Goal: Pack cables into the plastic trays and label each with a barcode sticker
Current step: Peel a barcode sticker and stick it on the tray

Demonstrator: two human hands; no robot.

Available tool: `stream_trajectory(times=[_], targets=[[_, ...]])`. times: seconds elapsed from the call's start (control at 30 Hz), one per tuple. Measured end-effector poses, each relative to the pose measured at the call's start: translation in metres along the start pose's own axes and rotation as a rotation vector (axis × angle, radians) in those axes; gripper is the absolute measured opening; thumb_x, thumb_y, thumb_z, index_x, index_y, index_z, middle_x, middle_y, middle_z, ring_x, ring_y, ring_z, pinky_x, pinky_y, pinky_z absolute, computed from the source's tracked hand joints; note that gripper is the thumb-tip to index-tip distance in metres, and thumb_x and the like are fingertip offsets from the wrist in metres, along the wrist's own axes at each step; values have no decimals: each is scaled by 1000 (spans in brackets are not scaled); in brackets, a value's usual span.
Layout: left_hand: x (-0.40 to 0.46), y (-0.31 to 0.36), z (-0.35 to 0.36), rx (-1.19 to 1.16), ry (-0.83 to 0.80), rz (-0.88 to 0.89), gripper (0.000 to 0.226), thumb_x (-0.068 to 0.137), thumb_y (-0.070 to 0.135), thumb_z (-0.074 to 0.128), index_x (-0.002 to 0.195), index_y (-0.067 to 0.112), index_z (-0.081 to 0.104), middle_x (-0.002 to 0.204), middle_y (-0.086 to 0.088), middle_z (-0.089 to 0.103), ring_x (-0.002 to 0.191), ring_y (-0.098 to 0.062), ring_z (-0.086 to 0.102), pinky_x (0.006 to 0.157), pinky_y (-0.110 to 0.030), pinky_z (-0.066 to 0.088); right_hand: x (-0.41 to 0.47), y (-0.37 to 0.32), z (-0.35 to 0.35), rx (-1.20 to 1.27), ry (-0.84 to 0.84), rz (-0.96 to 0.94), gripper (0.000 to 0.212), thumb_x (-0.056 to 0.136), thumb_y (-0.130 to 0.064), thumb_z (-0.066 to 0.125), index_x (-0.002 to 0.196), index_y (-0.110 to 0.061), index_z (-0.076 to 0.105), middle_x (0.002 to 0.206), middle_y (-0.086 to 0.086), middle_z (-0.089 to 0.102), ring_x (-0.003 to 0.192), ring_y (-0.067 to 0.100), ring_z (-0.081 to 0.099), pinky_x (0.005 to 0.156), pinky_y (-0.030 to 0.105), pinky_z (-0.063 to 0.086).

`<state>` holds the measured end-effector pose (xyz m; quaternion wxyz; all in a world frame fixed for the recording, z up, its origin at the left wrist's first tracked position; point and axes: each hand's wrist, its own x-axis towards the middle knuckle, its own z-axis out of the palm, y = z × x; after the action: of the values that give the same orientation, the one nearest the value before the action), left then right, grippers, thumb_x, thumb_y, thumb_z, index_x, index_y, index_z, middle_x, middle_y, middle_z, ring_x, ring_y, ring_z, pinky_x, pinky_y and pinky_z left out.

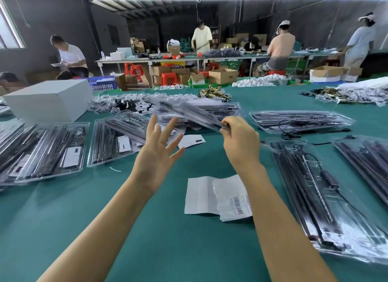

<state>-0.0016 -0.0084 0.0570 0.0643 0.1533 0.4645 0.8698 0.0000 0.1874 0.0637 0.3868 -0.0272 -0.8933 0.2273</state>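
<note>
Head view: right hand (239, 141) grips a blurred, seemingly clear-plastic tray (189, 111).

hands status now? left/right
Left hand: open, fingers spread, holding nothing.
Right hand: grips one end of a packed tray, lifted off the table.

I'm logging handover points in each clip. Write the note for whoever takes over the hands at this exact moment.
Right hand grips one end of a packed tray, lifted off the table and motion-blurred.
Left hand is open, fingers spread, holding nothing, just below the lifted tray.
Sticker sheet lies on the table in front, one barcode visible on it.
Done, as it looks: trays at left are packed and carry white labels.
Left: trays at right hold cables, but I see no label on them. Whether the lifted tray is labelled cannot be told.
</note>
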Motion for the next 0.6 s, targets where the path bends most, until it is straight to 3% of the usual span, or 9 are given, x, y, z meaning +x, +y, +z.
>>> stream_trajectory(times=[0.13,0.23,0.3,0.37,0.43,0.53,0.6], targets=[[11,-17,25,159,104,-111,25,99,36,46,114,20,59,121,-3,66,106,-25,66,89,-37,53,6,2,-13,258,395,149,22,92,-15,63,113,-8,68,100,8,71,85,24,64,74,33,46],[15,-49,40,221,223,-252,27,94,36,57,102,11,59,109,-9,61,101,-29,63,83,-35,53,11,10,-18,547,521,341,23,91,-16,64,111,-6,69,95,2,71,81,11,64,75,23,51],[18,-64,45,221,247,-340,42,89,41,62,112,7,55,113,-12,56,102,-32,62,83,-36,53,14,17,-19,787,598,488,19,91,-14,65,105,-3,70,88,3,67,75,6,61,74,21,51],[23,-74,47,201,204,-422,58,84,45,66,122,5,49,121,-16,55,106,-34,62,87,-37,53,17,25,-19,1090,612,693,8,92,-15,64,93,-8,68,86,6,65,77,14,59,75,34,54],[28,-80,51,122,152,-485,60,82,48,67,120,5,50,124,-11,59,106,-34,62,87,-37,54,18,34,-17,1345,548,886,8,93,-17,62,86,-12,63,88,7,65,79,20,62,75,39,57],[37,-90,55,47,92,-477,48,84,47,66,119,15,56,122,4,64,106,-30,61,88,-35,53,11,43,-6,1748,441,1054,11,95,-8,57,104,-2,56,89,14,64,77,26,66,70,42,59],[44,-96,58,-50,80,-434,40,86,38,67,114,12,59,118,3,65,106,-28,60,95,-37,50,5,43,8,1807,367,1141,20,95,-6,55,114,1,53,87,14,64,76,26,65,72,43,59]])
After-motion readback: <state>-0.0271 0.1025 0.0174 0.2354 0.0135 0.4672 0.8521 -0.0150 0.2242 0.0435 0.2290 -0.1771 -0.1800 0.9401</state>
